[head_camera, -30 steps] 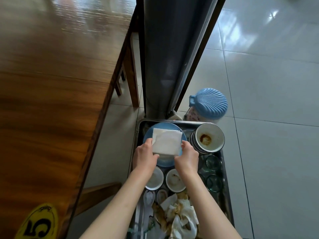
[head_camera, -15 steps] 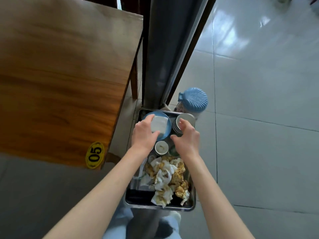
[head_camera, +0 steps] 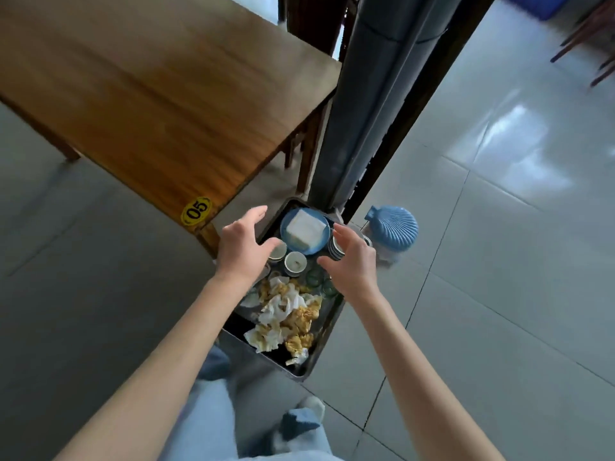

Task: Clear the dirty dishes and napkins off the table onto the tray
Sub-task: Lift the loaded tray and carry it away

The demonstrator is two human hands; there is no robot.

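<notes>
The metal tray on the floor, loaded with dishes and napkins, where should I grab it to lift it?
Grip the rectangular metal tray by its two long rims, one hand per side, from above. The heavy dishes crowd the far end, so hold nearer that end, probably, to keep it level.

Both hands (head_camera: 244,247) released folded napkin (head_camera: 305,227), lifted off tray (head_camera: 327,322).

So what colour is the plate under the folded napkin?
Blue plate, seen in the head view.

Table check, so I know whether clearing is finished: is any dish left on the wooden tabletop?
No: the visible tabletop carries only its yellow 05 sticker, and the dishes sit in the tray on the floor.
</notes>
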